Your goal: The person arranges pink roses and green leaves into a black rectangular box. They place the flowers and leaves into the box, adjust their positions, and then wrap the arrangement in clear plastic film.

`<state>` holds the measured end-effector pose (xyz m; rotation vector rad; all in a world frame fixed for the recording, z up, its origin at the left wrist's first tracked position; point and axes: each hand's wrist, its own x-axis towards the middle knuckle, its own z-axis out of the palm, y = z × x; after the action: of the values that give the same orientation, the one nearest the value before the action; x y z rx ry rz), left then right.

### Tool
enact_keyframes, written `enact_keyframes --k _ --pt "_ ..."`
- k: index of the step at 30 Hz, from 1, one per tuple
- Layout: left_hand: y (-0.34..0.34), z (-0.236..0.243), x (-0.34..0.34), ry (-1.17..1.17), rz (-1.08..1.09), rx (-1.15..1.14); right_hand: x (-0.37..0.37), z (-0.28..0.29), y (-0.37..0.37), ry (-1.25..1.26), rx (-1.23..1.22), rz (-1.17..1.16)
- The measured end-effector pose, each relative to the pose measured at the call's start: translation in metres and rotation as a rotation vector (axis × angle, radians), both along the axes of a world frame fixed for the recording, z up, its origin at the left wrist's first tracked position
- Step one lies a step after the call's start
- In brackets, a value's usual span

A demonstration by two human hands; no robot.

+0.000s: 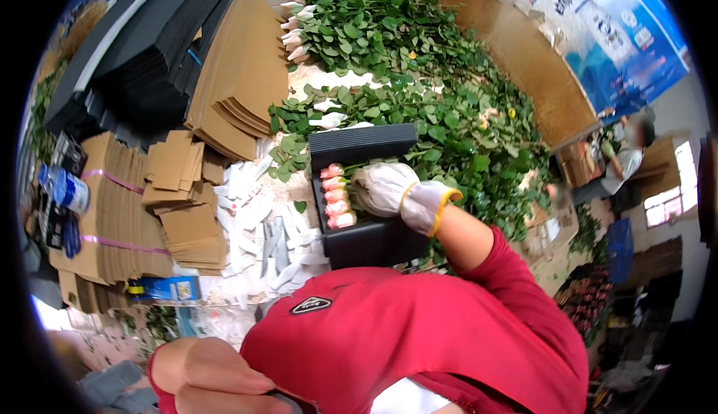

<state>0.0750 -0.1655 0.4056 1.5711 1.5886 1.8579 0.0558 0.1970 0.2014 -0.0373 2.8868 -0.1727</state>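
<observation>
My right hand (385, 191), in a whitish glove with a yellow-edged cuff, curls over the stems beside a row of pink roses (336, 203). Its fingertips are hidden under the glove's bulk. The rose heads line the left side of a black box (366, 243), whose ribbed black flap (363, 141) stands up at the far side. At the lower left, close to my red apron (419, 324), is my bare left hand (213, 375). Its fingers are bent and pressed together, and what they may hold is hidden.
Leafy rose bunches with white-wrapped heads (299, 32) lie across the far side. Brown cardboard sheets (243, 62), black folded boxes (161, 47) and tied cardboard (112, 204) stand at left. White paper strips (250, 208) lie beside the box. Another person (632, 156) is at far right.
</observation>
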Motion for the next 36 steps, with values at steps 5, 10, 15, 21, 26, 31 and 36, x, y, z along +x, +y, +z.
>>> enact_keyframes --k 5,10,15,21,26,31,36 --pt "0.020 -0.043 0.020 -0.018 0.202 0.217 0.028 0.030 0.006 0.572 -0.465 0.192" --pt "0.027 -0.065 -0.001 0.228 0.124 0.354 0.030 0.071 -0.021 0.483 -0.530 0.378" --pt "0.029 -0.081 -0.025 0.458 0.137 0.341 0.019 0.015 -0.017 0.447 -0.532 0.276" --pt "0.008 -0.070 -0.028 0.153 0.348 -0.414 0.023 0.010 -0.001 0.196 -0.499 0.035" --pt "0.011 -0.202 -0.091 0.385 0.184 -0.144 0.023 0.011 0.008 0.118 -0.477 -0.043" --pt "0.099 -0.320 -0.112 0.103 0.416 -0.380 -0.002 0.010 0.003 0.166 -0.390 0.000" --pt "0.143 -0.325 -0.096 -0.109 0.257 -0.373 -0.023 0.002 -0.002 0.069 -0.256 0.050"
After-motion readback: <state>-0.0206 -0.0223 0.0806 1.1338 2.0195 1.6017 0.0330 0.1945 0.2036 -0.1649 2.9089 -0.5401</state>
